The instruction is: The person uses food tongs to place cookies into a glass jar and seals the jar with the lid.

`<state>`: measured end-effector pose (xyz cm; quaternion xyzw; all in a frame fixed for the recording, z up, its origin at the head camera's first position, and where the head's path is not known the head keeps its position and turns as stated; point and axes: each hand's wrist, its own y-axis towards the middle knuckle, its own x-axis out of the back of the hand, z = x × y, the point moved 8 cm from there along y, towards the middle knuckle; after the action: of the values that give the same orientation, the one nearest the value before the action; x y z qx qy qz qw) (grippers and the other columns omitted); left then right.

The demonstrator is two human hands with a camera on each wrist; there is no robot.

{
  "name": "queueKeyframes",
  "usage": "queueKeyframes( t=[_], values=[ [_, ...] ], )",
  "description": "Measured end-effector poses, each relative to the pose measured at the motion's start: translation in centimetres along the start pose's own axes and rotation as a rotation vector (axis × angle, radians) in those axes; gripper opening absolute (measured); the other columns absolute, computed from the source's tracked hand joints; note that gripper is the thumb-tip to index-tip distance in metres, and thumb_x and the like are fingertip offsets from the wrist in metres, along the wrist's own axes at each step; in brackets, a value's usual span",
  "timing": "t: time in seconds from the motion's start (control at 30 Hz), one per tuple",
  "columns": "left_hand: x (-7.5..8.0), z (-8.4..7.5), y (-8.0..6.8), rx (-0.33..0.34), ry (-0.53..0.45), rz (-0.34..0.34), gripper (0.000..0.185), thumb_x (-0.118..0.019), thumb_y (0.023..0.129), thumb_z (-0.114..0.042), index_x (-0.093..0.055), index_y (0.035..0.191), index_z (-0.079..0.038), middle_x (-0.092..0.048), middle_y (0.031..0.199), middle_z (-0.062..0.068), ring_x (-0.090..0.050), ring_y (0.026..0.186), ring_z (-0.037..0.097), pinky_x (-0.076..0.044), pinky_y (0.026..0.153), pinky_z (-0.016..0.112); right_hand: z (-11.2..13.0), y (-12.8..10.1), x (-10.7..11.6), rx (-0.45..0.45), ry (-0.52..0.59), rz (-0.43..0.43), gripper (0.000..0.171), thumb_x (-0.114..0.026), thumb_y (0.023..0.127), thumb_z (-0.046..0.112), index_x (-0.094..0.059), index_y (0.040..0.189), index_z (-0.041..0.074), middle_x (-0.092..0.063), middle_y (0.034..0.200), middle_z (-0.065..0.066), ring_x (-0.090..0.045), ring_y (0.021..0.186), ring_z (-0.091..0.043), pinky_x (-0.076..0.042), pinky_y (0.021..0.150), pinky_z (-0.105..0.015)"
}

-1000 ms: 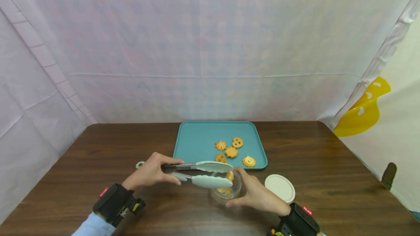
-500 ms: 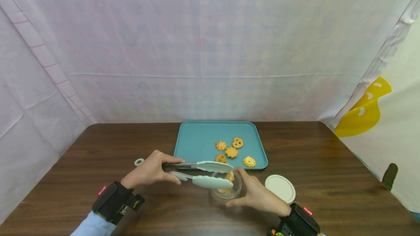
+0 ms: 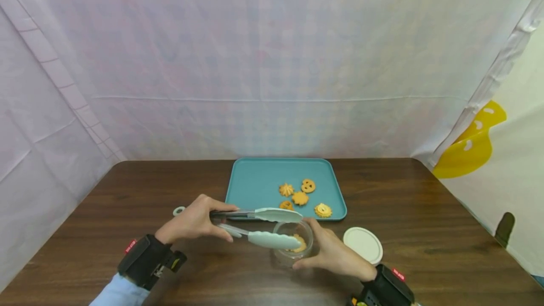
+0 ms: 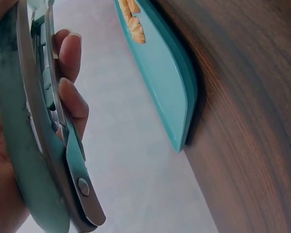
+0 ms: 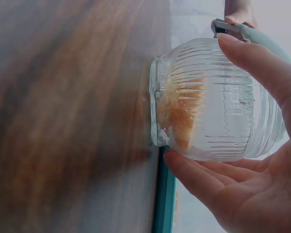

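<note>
My left hand [image 3: 197, 222] grips mint-tipped metal tongs [image 3: 265, 227] by the handle, thumb below and fingers on top [image 4: 70, 92]. The tongs [image 4: 39, 145] stand slightly spread, with nothing between their tips, which hover over the mouth of a small ribbed glass jar [image 3: 293, 244]. My right hand [image 3: 329, 251] holds that jar [image 5: 213, 97] from the right side, fingers curled round it as it stands on the table. Cookies [image 5: 184, 116] lie inside the jar. Several more cookies [image 3: 300, 198] lie on the teal tray [image 3: 255, 181] just behind.
A white round lid [image 3: 362, 244] lies on the brown wooden table [image 3: 425, 230] right of the jar. A small white ring [image 3: 179, 211] sits left of my left hand. Pale cloth walls close in the back and sides; a yellow shape [image 3: 471, 143] shows at the right.
The cookie pinched upright between the tong tips is gone from them and now lies flat in the jar. The tong arms have spread a little. Both hands stayed in place.
</note>
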<state>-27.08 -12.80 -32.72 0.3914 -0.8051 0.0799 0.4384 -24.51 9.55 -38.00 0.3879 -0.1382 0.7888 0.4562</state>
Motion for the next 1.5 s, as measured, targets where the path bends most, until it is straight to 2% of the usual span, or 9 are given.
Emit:
queueKeyframes(
  t=[0.1,0.3,0.53,0.67,0.8,0.93,1.07,1.27,1.5],
  values=[
    [0.0,0.0,0.0,0.001,-0.003,0.0,0.06,-0.076,0.065,-0.035,-0.061,0.112,0.0,-0.067,0.087,0.006,-0.051,0.062,0.001,-0.042,0.055,0.021,0.0,0.0,0.0,0.01,0.002,-0.002,0.08,-0.071,0.066,0.05,-0.037,0.125,0.008,-0.055,0.114,-0.005,-0.054,0.103,-0.021,-0.044,0.082,-0.036],
    [0.0,0.3,-0.1,0.002,-0.019,-0.006,0.061,-0.075,0.066,-0.036,-0.06,0.114,0.0,-0.066,0.087,0.007,-0.053,0.064,0.002,-0.044,0.056,0.022,0.2,0.0,0.0,0.04,0.02,-0.004,0.077,-0.071,0.067,0.049,-0.038,0.124,0.009,-0.057,0.113,-0.004,-0.054,0.103,-0.02,-0.043,0.082,-0.034],
    [0.2,0.7,-0.2,0.04,-0.049,-0.024,0.062,-0.074,0.067,-0.038,-0.059,0.116,-0.003,-0.066,0.087,0.005,-0.055,0.066,0.004,-0.046,0.058,0.024,0.2,0.0,0.0,0.034,0.016,-0.005,0.076,-0.071,0.066,0.049,-0.038,0.125,0.013,-0.055,0.111,0.002,-0.054,0.102,-0.019,-0.043,0.081,-0.034],
    [0.5,1.0,-0.3,0.068,-0.058,-0.058,0.064,-0.074,0.067,-0.039,-0.058,0.117,-0.003,-0.065,0.095,0.013,-0.057,0.07,0.006,-0.048,0.061,0.025,0.2,0.0,0.0,0.027,0.01,-0.007,0.077,-0.071,0.066,0.05,-0.037,0.126,0.014,-0.054,0.115,0.0,-0.053,0.104,-0.019,-0.043,0.082,-0.035],
    [0.9,1.4,-0.3,0.1,-0.033,-0.115,0.064,-0.073,0.067,-0.039,-0.058,0.117,-0.003,-0.064,0.096,0.014,-0.057,0.069,0.007,-0.048,0.06,0.025,0.1,0.0,0.0,0.013,0.003,-0.005,0.079,-0.071,0.066,0.051,-0.036,0.126,0.012,-0.053,0.117,-0.003,-0.052,0.105,-0.02,-0.043,0.084,-0.036],
    [1.4,1.9,-0.3,0.13,-0.005,-0.175,0.063,-0.074,0.066,-0.038,-0.059,0.116,-0.003,-0.063,0.083,0.006,-0.053,0.064,0.006,-0.045,0.055,0.024,0.3,0.1,0.1,0.026,0.019,-0.007,0.079,-0.071,0.066,0.049,-0.037,0.126,0.009,-0.055,0.114,-0.002,-0.053,0.103,-0.019,-0.043,0.084,-0.034],
    [1.8,2.5,-0.1,0.177,0.014,-0.221,0.062,-0.076,0.065,-0.036,-0.06,0.115,-0.002,-0.056,0.067,-0.003,-0.046,0.057,0.007,-0.038,0.049,0.024,0.6,0.1,0.2,0.056,0.02,-0.022,0.078,-0.072,0.066,0.047,-0.039,0.124,0.008,-0.056,0.113,-0.001,-0.054,0.102,-0.018,-0.044,0.083,-0.033],
    [2.0,4.0,0.3,0.275,0.049,-0.265,0.059,-0.079,0.063,-0.03,-0.062,0.112,-0.002,-0.052,0.06,-0.002,-0.041,0.052,0.01,-0.033,0.045,0.022,0.6,0.1,0.3,0.062,0.009,-0.025,0.077,-0.072,0.066,0.048,-0.039,0.124,0.008,-0.057,0.112,-0.001,-0.055,0.101,-0.018,-0.044,0.082,-0.032],
    [1.7,5.3,1.2,0.33,0.109,-0.286,0.062,-0.081,0.062,-0.026,-0.06,0.112,0.004,-0.044,0.052,-0.003,-0.033,0.047,0.008,-0.027,0.043,0.022,0.5,0.1,0.2,0.053,0.028,-0.01,0.077,-0.071,0.067,0.048,-0.038,0.125,0.01,-0.056,0.113,0.0,-0.054,0.102,-0.018,-0.044,0.083,-0.033]
  ],
)
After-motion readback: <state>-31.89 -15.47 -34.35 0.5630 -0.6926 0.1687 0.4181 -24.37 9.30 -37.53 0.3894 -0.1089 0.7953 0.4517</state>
